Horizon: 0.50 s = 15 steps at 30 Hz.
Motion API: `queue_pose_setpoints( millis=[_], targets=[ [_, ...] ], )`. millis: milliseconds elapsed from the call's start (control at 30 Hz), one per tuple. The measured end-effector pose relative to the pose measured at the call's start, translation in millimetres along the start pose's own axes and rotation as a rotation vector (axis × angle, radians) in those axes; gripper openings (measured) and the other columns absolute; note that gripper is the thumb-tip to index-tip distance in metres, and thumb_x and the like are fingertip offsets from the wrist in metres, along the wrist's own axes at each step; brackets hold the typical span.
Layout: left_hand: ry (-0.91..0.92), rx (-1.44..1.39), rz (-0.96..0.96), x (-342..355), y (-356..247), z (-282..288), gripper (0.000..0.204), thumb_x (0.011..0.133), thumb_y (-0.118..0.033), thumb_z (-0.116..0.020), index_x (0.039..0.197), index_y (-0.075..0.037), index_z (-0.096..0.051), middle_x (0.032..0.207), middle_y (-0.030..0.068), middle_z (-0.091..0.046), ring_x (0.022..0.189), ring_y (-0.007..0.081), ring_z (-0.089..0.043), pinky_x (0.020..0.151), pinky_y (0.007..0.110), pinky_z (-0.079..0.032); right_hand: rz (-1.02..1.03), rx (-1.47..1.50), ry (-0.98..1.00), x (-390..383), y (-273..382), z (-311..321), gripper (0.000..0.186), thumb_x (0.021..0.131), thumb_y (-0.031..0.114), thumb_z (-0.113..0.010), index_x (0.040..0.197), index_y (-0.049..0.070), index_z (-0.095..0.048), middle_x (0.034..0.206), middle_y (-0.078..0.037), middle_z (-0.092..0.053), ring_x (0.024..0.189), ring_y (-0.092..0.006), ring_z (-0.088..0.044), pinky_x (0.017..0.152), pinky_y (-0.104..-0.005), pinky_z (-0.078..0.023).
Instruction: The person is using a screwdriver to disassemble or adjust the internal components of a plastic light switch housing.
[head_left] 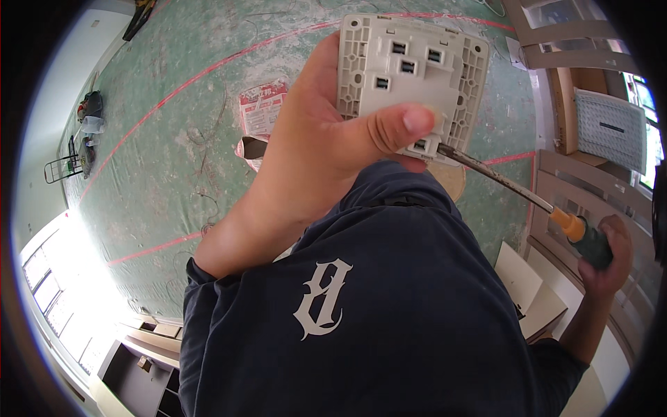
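Observation:
My left hand (347,132) grips a white plastic wall socket or switch plate (410,87), its ribbed back facing me. The thumb lies across the lower part of that back, and the other fingers are mostly hidden behind it. Several small square terminal openings with dark insides show in the raised middle block. On the right, my right hand (608,257) is wrapped round the green and orange handle of a screwdriver (500,178). Its long metal shaft slants up to the left, and the tip meets the plate's lower edge beside a terminal opening, close to my thumb.
Below spreads a green floor covering (174,174) with red tape lines. A red and white bag (262,108) lies on it beyond my left wrist. Cabinet panels (583,187) stand along the right, and a folding trolley (64,168) is at the far left.

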<state>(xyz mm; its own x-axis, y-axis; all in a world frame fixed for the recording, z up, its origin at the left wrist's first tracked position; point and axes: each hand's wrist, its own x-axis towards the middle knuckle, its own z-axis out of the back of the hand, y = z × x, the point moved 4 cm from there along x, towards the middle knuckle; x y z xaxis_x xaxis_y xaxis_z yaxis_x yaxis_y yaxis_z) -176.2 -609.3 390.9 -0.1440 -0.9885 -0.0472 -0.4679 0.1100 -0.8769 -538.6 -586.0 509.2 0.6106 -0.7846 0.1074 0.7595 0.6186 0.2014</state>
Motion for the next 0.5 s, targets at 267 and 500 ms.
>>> queue_pose_setpoints(
  millis=[267,500],
  targets=[
    [0.03,-0.016,0.025,2,-2,0,0.079,0.08,-0.038,-0.075,0.136,0.001,-0.034,0.113,0.0135,-0.061,0.09,0.0203,-0.067,0.061,0.03,-0.059,0.199,-0.132,-0.028,3,2,5,0.059,0.077,0.037,-0.077,0.111,-0.002,-0.047,0.097,-0.02,-0.057,0.083,-0.0339,-0.057,0.072,-0.0421,-0.05],
    [0.081,-0.377,0.031,5,26,11,0.078,0.08,-0.049,-0.071,0.132,-0.001,-0.038,0.11,0.0118,-0.062,0.098,0.021,-0.065,0.079,0.035,-0.057,0.144,-0.389,-0.206,-6,-13,7,0.059,0.083,0.036,-0.072,0.121,-0.004,-0.048,0.111,-0.021,-0.058,0.096,-0.0368,-0.059,0.085,-0.0413,-0.048]
  ],
)
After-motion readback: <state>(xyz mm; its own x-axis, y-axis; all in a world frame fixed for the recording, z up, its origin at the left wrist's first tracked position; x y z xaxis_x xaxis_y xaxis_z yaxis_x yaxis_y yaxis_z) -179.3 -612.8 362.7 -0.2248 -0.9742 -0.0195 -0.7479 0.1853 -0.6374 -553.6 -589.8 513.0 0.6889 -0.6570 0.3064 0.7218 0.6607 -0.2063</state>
